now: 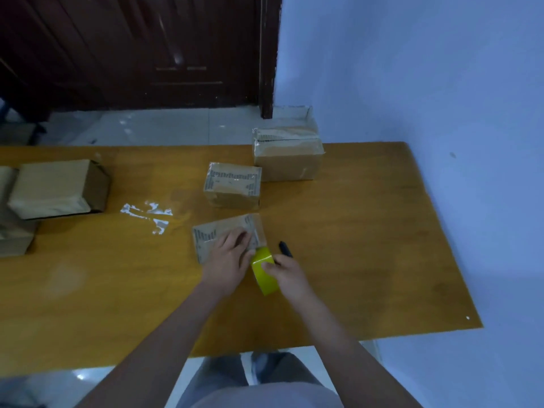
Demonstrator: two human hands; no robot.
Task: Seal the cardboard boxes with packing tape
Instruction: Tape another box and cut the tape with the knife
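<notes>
A small cardboard box point(217, 231) lies on the wooden table point(353, 231) in front of me. My left hand point(231, 257) rests flat on its top with the fingers spread. My right hand point(284, 273) grips a yellow roll of packing tape point(263, 273) at the box's right near corner. A strip of tape seems to run from the roll onto the box, but blur hides the detail.
A second small box point(232, 185) and a larger box point(287, 154) stand farther back. Two more boxes point(56, 188) sit at the left edge. A black pen-like tool point(285, 249) lies right of my hand. Scraps of clear tape point(147, 214) lie on the table.
</notes>
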